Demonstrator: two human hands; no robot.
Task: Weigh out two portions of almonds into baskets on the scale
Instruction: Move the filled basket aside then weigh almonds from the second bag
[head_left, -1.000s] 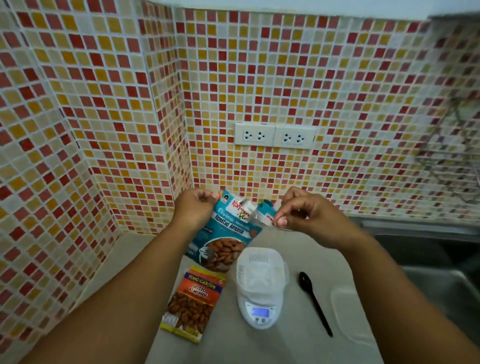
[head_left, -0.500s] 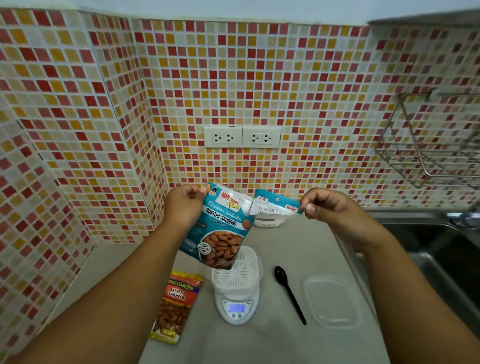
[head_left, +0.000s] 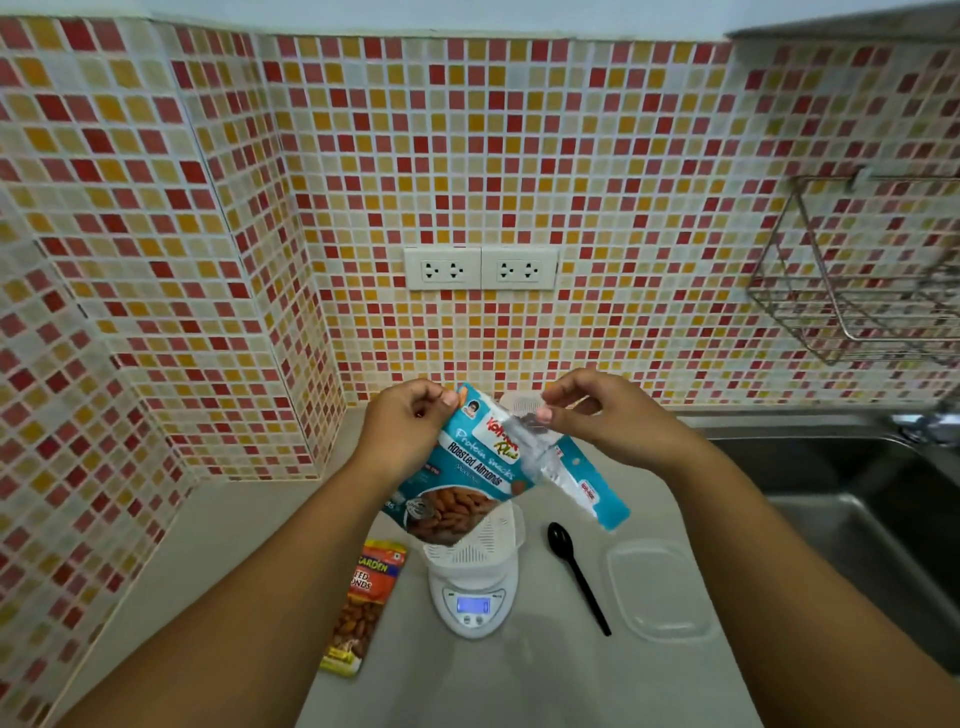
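Note:
A teal bag of roasted almonds (head_left: 462, 478) hangs in the air above the counter. My left hand (head_left: 402, 426) pinches its top left corner. My right hand (head_left: 597, 415) pinches the torn top strip (head_left: 576, 483), which dangles down to the right, still attached. Below the bag a white slotted basket (head_left: 475, 551) sits on a small white digital scale (head_left: 472, 608) with a lit display. A second white basket (head_left: 519, 402) shows partly behind the bag near the wall. An orange packet of salted almonds (head_left: 363, 603) lies left of the scale.
A black plastic spoon (head_left: 576, 571) lies right of the scale, and a clear plastic lid (head_left: 660, 592) lies beyond it. A steel sink (head_left: 857, 493) is at the right. A wire rack (head_left: 857, 291) hangs on the tiled wall, and two sockets (head_left: 480, 267) sit above the counter.
My right hand has torn the strip further across the bag's top and come back toward the bag; the strip now hangs down at the right. The camera has tilted up a little.

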